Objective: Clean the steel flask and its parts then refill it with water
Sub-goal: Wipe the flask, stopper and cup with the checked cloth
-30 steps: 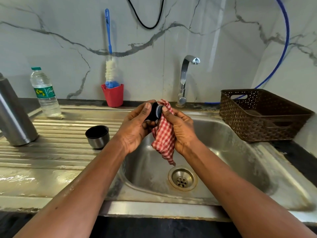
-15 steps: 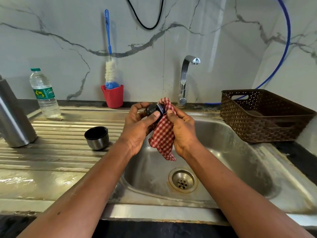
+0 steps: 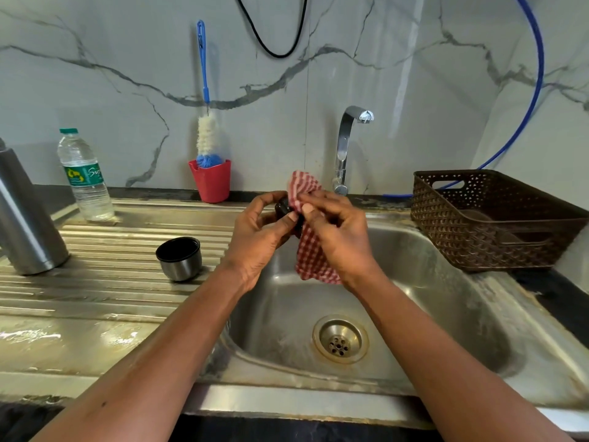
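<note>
Over the sink basin (image 3: 414,314), my left hand (image 3: 258,240) grips a small black flask stopper (image 3: 283,208), mostly hidden by my fingers. My right hand (image 3: 338,237) pinches a red-and-white checked cloth (image 3: 310,256) against the stopper; the cloth hangs down below my hands. The steel flask body (image 3: 25,218) stands upright at the far left of the drainboard. Its steel cup lid (image 3: 179,258) sits mouth up on the drainboard (image 3: 111,250), left of my hands.
A plastic water bottle (image 3: 84,177) stands at the back left. A red cup (image 3: 211,180) holds a blue bottle brush (image 3: 205,122) against the wall. The tap (image 3: 345,145) is behind my hands, with no water running. A brown basket (image 3: 490,221) sits right of the basin.
The cloth has been worked up over the top of the stopper, and my hands have turned the stopper between them. My view has shifted slightly; the other items stay put.
</note>
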